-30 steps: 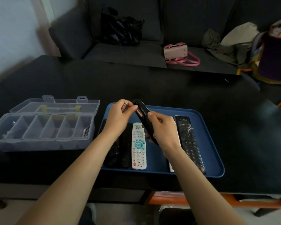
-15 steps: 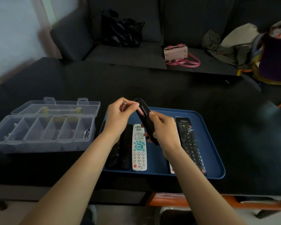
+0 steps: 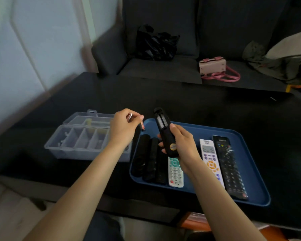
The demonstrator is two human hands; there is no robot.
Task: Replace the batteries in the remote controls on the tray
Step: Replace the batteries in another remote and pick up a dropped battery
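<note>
Since the earlier frame, left hand has drawn away from the black remote, now over the organizer box near the counter's left edge. Its fingers pinch two batteries, one hanging down. Right hand grips the black remote upright above the blue tray, battery bay exposed. Other remotes lie in the tray.

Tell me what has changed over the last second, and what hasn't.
The left hand has drawn away leftward from the black remote, pinching two batteries; its open compartment now looks empty. The right hand still grips that remote above the blue tray. The other remotes and the clear organizer box stayed put.
</note>
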